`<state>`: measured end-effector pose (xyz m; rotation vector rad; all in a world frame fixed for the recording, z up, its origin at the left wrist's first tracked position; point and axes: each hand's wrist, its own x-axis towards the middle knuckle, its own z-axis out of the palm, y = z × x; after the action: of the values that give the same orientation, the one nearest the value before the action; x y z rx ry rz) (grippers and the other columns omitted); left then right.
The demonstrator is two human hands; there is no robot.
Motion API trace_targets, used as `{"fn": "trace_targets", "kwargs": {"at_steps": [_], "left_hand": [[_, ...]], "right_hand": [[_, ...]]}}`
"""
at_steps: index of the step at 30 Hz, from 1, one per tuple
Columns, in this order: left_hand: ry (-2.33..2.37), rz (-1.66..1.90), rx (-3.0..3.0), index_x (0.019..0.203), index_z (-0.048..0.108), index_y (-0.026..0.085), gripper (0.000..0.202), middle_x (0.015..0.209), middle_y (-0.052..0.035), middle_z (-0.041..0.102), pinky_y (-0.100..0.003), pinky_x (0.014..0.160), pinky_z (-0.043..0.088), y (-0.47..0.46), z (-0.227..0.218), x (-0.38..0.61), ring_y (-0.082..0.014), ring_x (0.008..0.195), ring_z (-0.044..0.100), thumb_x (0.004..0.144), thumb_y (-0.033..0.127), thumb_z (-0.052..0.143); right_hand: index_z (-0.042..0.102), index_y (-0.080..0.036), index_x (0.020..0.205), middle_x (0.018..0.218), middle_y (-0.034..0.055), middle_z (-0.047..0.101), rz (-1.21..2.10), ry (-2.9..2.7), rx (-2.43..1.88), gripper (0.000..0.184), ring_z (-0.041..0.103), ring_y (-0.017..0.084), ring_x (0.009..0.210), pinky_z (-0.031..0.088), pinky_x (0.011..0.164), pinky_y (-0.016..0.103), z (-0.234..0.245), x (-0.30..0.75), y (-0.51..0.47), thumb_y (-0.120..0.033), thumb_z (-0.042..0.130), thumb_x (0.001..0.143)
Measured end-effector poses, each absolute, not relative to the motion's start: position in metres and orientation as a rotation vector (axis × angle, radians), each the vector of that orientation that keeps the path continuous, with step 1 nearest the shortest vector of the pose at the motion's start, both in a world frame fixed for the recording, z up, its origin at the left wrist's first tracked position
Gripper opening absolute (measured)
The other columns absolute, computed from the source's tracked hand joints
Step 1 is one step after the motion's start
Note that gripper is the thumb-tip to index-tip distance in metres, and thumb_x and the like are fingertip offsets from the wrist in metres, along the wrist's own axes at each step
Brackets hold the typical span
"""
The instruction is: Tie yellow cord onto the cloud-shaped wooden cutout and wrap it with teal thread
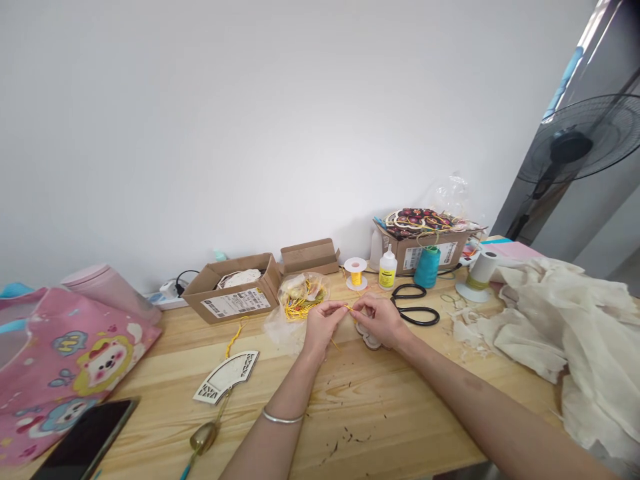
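Left hand (323,328) and right hand (381,321) both pinch the yellow cord (349,307) at twelve o'clock over the bench (405,420), close together, presumably to control a short stretch, with black-handled scissors (415,308) at three o'clock from them, probably for easy reach.

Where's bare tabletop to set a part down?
Bare: tabletop between pink bag and fan-shaped piece; narrower between that piece and left forearm; also between right forearm and cream cloth, scraps aside. Between the forearms: dark flecks. Crowded: the back, with cardboard boxes, squeeze bottle, teal thread and black loop handles, right up to the right hand.
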<state>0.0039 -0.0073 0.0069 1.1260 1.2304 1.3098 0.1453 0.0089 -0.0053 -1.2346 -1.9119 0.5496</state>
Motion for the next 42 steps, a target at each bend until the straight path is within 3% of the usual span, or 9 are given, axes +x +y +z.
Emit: {"fn": "trace_targets", "kwargs": {"at_steps": [5, 12, 21, 24, 35, 38, 42], "left_hand": [[1.149, 1.365, 1.209, 0.081, 0.060, 0.014, 0.027, 0.070, -0.0016, 0.063, -0.023, 0.066, 0.042, -0.007, 0.010, 0.003, -0.0114, 0.067, 0.056, 0.056, 0.023, 0.067], [1.201, 1.356, 1.422, 0.091, 0.060, 0.015, 0.033, 0.072, -0.0028, 0.062, -0.020, 0.059, 0.039, -0.010, 0.014, 0.003, -0.0118, 0.066, 0.054, 0.060, 0.023, 0.064], [1.121, 1.332, 1.316, 0.090, 0.061, 0.014, 0.034, 0.070, -0.0026, 0.062, -0.024, 0.068, 0.042, -0.006, 0.009, 0.000, -0.0138, 0.070, 0.056, 0.059, 0.025, 0.065], [1.104, 1.331, 1.316, 0.092, 0.060, 0.014, 0.032, 0.070, -0.0030, 0.063, -0.024, 0.070, 0.042, -0.006, 0.010, 0.000, -0.0138, 0.071, 0.057, 0.061, 0.025, 0.064], [1.136, 1.324, 1.348, 0.090, 0.061, 0.014, 0.032, 0.071, -0.0034, 0.064, -0.024, 0.068, 0.043, -0.007, 0.009, 0.003, -0.0143, 0.071, 0.058, 0.061, 0.027, 0.065], [1.131, 1.321, 1.368, 0.091, 0.060, 0.014, 0.032, 0.072, -0.0036, 0.064, -0.024, 0.067, 0.043, -0.007, 0.008, 0.003, -0.0142, 0.072, 0.058, 0.061, 0.027, 0.064], [1.108, 1.302, 1.403, 0.091, 0.061, 0.014, 0.032, 0.074, -0.0040, 0.063, -0.023, 0.066, 0.043, -0.008, 0.007, 0.003, -0.0141, 0.073, 0.058, 0.063, 0.027, 0.063]], "right_hand": [[0.060, -0.016, 0.066, 0.052, -0.0026, 0.050, 0.772, -1.772, -1.263, 0.014, 0.040, 0.008, 0.048, 0.031, 0.044, 0.018, -0.007, 0.142, 0.009, -0.028, 0.053, 0.069], [0.056, -0.014, 0.066, 0.054, -0.0032, 0.049, 1.003, -1.646, -1.203, 0.010, 0.040, 0.007, 0.048, 0.033, 0.045, 0.018, -0.004, 0.139, 0.008, -0.022, 0.050, 0.067], [0.059, -0.018, 0.073, 0.071, 0.0010, 0.057, 0.520, -1.869, -1.086, 0.007, 0.043, 0.010, 0.056, 0.035, 0.051, 0.021, -0.003, 0.146, 0.009, -0.022, 0.054, 0.070], [0.060, -0.019, 0.074, 0.076, 0.0015, 0.059, 0.504, -1.912, -1.060, 0.008, 0.044, 0.010, 0.058, 0.036, 0.052, 0.022, -0.002, 0.146, 0.008, -0.021, 0.052, 0.072], [0.057, -0.017, 0.066, 0.065, 0.0000, 0.056, 0.481, -1.872, -1.102, 0.007, 0.040, 0.008, 0.051, 0.032, 0.047, 0.020, 0.002, 0.145, 0.005, -0.022, 0.052, 0.066], [0.056, -0.017, 0.062, 0.056, -0.0019, 0.051, 0.667, -1.791, -1.164, 0.008, 0.037, 0.008, 0.047, 0.029, 0.044, 0.020, 0.003, 0.143, 0.005, -0.024, 0.053, 0.064], [0.054, -0.015, 0.063, 0.049, -0.0047, 0.044, 1.249, -1.533, -1.162, 0.012, 0.033, 0.006, 0.041, 0.024, 0.040, 0.019, 0.006, 0.143, 0.005, -0.027, 0.055, 0.062]]}}
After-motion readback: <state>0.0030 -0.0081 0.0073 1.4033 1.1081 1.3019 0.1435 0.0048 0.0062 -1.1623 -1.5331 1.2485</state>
